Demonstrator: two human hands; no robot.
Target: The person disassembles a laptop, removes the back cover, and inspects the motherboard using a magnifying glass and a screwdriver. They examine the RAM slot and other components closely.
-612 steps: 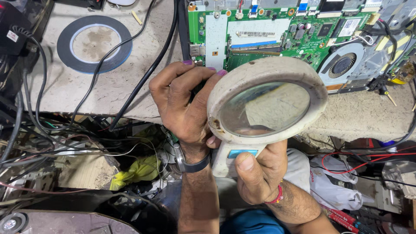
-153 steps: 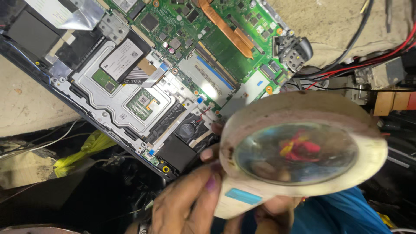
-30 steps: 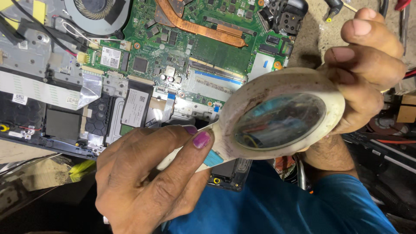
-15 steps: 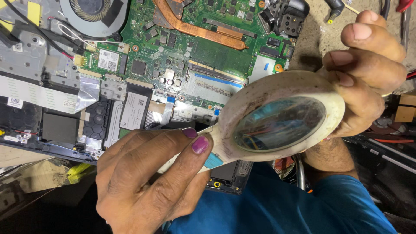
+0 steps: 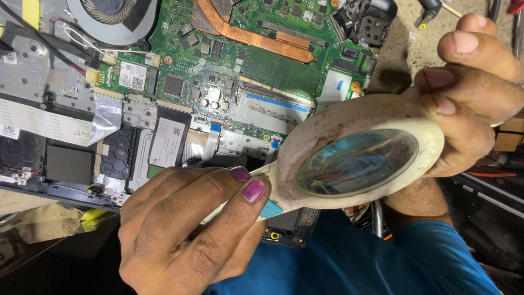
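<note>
Cream-coloured plastic, grimy and scuffed, frames the round magnifying glass [image 5: 357,155] that I hold in both hands above the opened laptop with its green circuit board [image 5: 240,65]. My left hand [image 5: 188,229] is wrapped around the handle, purple-painted thumbnail pressing near a small blue patch. My right hand [image 5: 469,93] grips the far rim of the lens frame with its fingers curled over it. A copper heat pipe [image 5: 256,35] and a dark round fan [image 5: 112,13] lie on the board beyond. Blue cloth [image 5: 355,262] shows beneath the lens.
</note>
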